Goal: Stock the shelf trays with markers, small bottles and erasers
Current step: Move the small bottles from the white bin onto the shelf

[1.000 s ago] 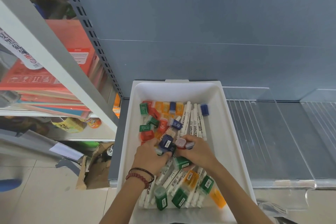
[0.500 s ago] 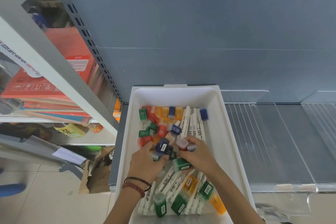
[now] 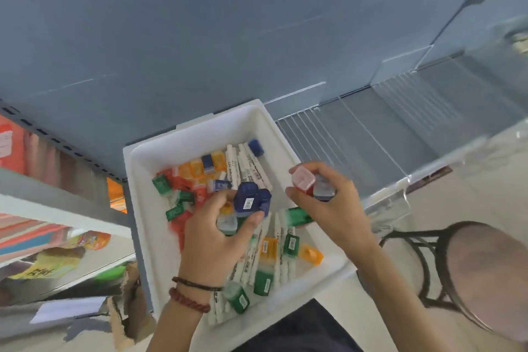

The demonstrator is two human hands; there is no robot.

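Picking step, we judge. Left hand (image 3: 211,243) curls round small blue bottles (image 3: 250,200) over the white bin (image 3: 200,134). Right hand (image 3: 334,208), at the bin's right rim, grips a red-capped bottle (image 3: 303,180) and a green bottle (image 3: 298,216). Next we'd carry them right, into the clear shelf tray (image 3: 357,140).

The grey shelf (image 3: 136,237) carries a white bin (image 3: 185,148) at its left end, with clear trays (image 3: 357,134) just beside it.

A blue-grey back panel (image 3: 200,23) fills the upper view; a round stool (image 3: 485,280) stands on pale floor (image 3: 445,203).
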